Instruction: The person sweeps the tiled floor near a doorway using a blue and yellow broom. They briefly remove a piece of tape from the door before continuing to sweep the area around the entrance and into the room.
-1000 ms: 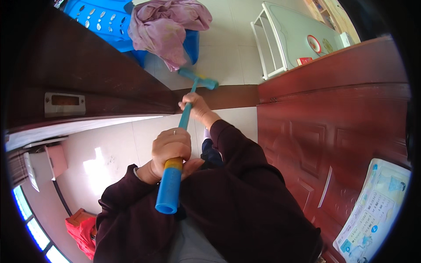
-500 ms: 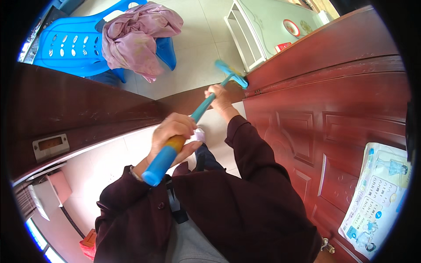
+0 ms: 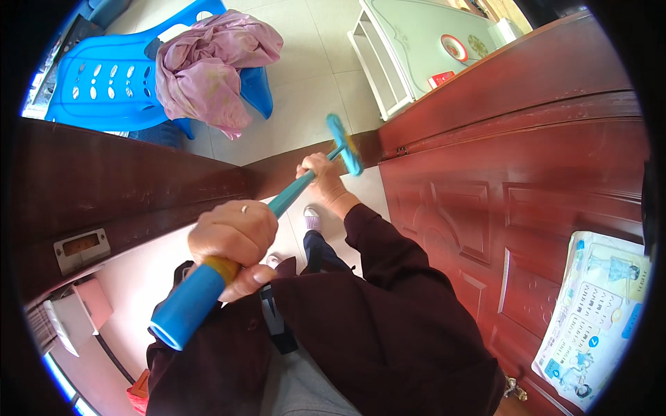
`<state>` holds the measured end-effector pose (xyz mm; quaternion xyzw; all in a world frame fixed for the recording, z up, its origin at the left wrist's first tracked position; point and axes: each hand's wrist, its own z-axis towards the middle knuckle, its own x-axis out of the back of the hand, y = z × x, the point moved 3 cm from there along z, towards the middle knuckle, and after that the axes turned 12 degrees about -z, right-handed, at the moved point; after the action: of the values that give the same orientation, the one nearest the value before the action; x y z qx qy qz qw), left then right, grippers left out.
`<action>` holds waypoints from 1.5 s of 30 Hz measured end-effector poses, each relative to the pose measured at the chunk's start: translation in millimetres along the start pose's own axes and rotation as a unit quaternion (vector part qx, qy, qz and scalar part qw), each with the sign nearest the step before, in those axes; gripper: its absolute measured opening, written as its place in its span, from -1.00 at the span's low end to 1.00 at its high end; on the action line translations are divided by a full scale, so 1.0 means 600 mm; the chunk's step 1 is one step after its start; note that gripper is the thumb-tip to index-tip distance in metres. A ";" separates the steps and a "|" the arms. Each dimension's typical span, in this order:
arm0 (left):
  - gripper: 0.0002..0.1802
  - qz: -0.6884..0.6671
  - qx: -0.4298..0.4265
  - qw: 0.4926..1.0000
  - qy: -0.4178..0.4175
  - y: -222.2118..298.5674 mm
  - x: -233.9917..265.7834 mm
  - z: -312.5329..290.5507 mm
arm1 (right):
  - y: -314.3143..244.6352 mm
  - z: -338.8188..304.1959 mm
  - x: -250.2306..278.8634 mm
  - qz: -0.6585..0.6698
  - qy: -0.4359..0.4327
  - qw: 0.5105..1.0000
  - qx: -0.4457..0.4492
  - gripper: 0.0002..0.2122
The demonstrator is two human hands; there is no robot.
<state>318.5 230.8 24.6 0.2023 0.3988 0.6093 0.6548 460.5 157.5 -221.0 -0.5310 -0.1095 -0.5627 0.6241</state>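
Across my front runs a long-handled teal mop or brush [image 3: 291,195], with a blue end and a yellow band near it. Its narrow teal head [image 3: 344,144], blurred and with some yellow along one side, is over the doorway's dark threshold. My left hand [image 3: 232,236] is closed around the shaft beside the yellow band. Farther along, close to the head, my right hand [image 3: 321,180] wraps around the same shaft. The bristles or pad under the head cannot be made out.
A red-brown panelled door [image 3: 444,201] stands at the right, with a paper poster [image 3: 593,312] on it. The dark door frame [image 3: 132,166] is at the left. Beyond are a blue plastic chair [image 3: 104,83] bearing pink cloth [image 3: 208,69], and a pale green cabinet [image 3: 416,41].
Both hands have drawn the tool back toward me and to the left. Its head has swung away from the door's edge to the middle of the threshold.
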 end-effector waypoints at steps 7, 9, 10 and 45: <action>-0.79 0.075 0.121 0.989 -0.035 -0.133 -0.005 -0.077 | 0.159 -0.100 -0.076 0.042 -0.042 0.989 -0.135 -0.79; -0.74 0.048 0.122 0.991 -0.013 -0.105 0.000 -0.080 | 0.110 -0.097 -0.068 -0.006 -0.034 0.995 -0.095 -0.82; -0.76 0.026 0.094 0.995 0.016 -0.092 0.006 -0.070 | 0.089 -0.088 -0.066 0.003 -0.054 0.994 -0.093 -0.83; -0.84 0.144 0.041 0.989 0.016 -0.054 0.040 -0.017 | 0.068 0.089 -0.044 0.010 -0.189 0.982 -0.001 -0.79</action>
<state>329.9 245.6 -12.5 0.2741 0.4006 0.6838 0.5449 509.6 206.9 -240.3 -0.6299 -0.2198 -0.4459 0.5967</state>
